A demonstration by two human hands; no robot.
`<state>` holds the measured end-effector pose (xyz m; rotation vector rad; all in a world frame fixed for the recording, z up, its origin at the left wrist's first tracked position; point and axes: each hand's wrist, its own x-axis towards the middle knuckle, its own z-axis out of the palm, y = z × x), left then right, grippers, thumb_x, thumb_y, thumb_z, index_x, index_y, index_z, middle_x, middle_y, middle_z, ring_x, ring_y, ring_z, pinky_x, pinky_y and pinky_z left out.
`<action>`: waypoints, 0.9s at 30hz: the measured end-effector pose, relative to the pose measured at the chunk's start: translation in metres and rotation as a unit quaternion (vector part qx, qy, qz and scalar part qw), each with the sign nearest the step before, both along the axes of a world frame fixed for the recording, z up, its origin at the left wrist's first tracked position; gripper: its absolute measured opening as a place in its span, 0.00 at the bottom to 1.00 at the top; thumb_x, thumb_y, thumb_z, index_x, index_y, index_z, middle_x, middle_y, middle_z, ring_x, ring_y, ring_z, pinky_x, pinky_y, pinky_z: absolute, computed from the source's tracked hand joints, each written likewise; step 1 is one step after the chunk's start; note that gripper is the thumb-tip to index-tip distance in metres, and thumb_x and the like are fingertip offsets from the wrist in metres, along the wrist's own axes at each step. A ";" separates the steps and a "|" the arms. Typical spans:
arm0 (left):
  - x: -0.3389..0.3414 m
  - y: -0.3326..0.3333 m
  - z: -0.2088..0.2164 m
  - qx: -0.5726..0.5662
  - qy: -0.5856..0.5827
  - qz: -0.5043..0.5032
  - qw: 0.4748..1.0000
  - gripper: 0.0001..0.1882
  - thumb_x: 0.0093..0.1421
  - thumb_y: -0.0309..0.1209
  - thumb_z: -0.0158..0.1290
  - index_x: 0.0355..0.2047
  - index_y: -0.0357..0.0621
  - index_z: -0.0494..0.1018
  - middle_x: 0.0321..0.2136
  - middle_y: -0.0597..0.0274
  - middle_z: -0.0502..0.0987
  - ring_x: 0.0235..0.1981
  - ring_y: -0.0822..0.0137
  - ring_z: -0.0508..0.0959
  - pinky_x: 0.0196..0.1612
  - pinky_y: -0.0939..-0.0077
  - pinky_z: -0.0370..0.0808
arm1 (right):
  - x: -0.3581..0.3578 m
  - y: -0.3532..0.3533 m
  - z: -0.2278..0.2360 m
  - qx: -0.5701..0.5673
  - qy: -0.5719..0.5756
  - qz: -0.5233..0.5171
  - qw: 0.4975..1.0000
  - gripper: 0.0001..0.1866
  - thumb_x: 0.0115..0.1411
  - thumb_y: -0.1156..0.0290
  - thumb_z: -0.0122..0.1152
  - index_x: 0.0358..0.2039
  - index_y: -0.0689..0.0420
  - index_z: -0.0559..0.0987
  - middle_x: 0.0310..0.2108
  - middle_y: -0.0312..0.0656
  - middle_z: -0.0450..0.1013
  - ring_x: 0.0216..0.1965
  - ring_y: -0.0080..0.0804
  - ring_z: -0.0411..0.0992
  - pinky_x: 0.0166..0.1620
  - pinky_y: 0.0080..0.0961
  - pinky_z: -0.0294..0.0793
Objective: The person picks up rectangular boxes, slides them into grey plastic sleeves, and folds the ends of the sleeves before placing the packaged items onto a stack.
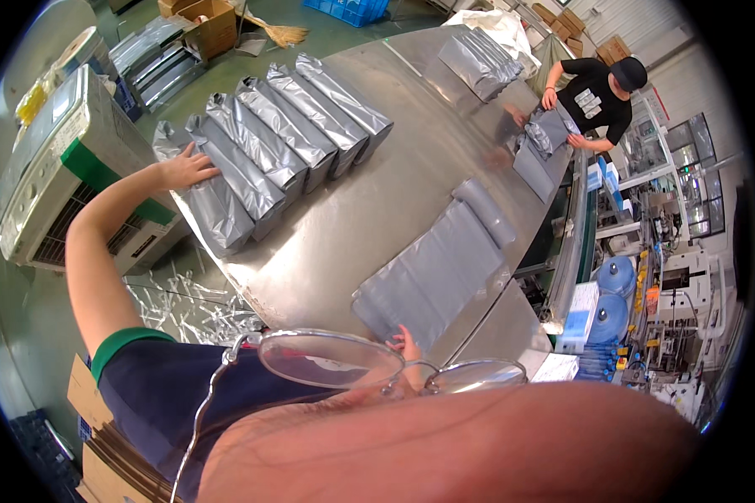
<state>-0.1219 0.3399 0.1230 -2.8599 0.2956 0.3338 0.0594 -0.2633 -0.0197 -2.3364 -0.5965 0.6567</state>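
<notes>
Several filled silver-grey plastic packages stand side by side in a slanting row on the metal table [411, 109]. My left hand [189, 170] lies on the nearest package [218, 214] at the row's left end, its fingers stretched out over the top. A flat grey plastic bag [432, 272], perhaps a stack of them, lies in front of me with a rolled or folded part [485, 211] at its far end. My right hand [407, 344] is at the flat bag's near edge, fingers apart; eyeglasses hide part of it.
Across the table a co-worker [600, 101] handles grey bags [549, 134]. More filled packages [481, 63] stand at the far edge. A beige machine [75, 168] is at left, plastic scraps [184, 306] below the table. A conveyor [570, 260] and blue reels [617, 277] are at right.
</notes>
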 end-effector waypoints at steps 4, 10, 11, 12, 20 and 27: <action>0.028 0.011 -0.060 0.002 -0.105 -0.012 0.994 0.26 0.47 0.21 0.38 0.49 0.48 0.51 0.36 0.55 0.60 0.42 0.60 0.64 0.50 0.48 0.48 | -0.033 0.000 -0.018 0.054 -0.016 -0.028 0.998 0.28 0.44 0.67 0.56 0.47 0.52 0.60 0.30 0.39 0.69 0.25 0.29 0.68 0.31 0.24 0.67; 0.043 0.081 -0.107 -0.032 -0.158 0.106 0.981 0.23 0.48 0.25 0.41 0.47 0.45 0.56 0.47 0.52 0.58 0.46 0.53 0.60 0.50 0.56 0.52 | 0.025 -0.012 0.040 0.062 -0.225 -0.148 0.961 0.25 0.45 0.68 0.55 0.46 0.50 0.62 0.30 0.43 0.67 0.31 0.37 0.66 0.34 0.26 0.66; 0.055 0.086 -0.122 -0.015 -0.186 0.111 0.976 0.24 0.48 0.24 0.41 0.48 0.45 0.56 0.47 0.52 0.58 0.46 0.53 0.61 0.49 0.57 0.52 | 0.043 -0.041 0.044 0.045 -0.255 -0.205 0.944 0.25 0.44 0.69 0.56 0.45 0.52 0.62 0.32 0.43 0.66 0.34 0.36 0.66 0.36 0.27 0.65; 0.061 0.086 -0.133 0.006 -0.218 0.123 0.968 0.24 0.47 0.24 0.41 0.48 0.45 0.56 0.47 0.52 0.58 0.46 0.53 0.61 0.49 0.57 0.53 | 0.055 -0.073 0.045 0.006 -0.318 -0.263 0.911 0.26 0.43 0.69 0.56 0.45 0.54 0.62 0.33 0.44 0.65 0.36 0.38 0.64 0.38 0.28 0.64; 0.065 -0.060 -0.115 0.050 -0.424 0.301 0.853 0.25 0.46 0.23 0.40 0.48 0.45 0.56 0.48 0.51 0.57 0.47 0.54 0.61 0.48 0.63 0.57 | 0.107 -0.367 0.093 -0.319 -0.201 -0.653 0.657 0.51 0.29 0.57 0.66 0.52 0.56 0.48 0.51 0.51 0.50 0.53 0.44 0.47 0.53 0.35 0.49; 0.005 -0.188 -0.159 -0.210 -0.147 0.216 0.942 0.29 0.36 0.13 0.33 0.44 0.37 0.60 0.48 0.47 0.56 0.49 0.49 0.57 0.49 0.66 0.57 | 0.101 -0.403 0.116 -0.321 0.053 -0.636 0.700 0.60 0.25 0.53 0.67 0.54 0.52 0.39 0.51 0.58 0.47 0.54 0.49 0.46 0.53 0.40 0.46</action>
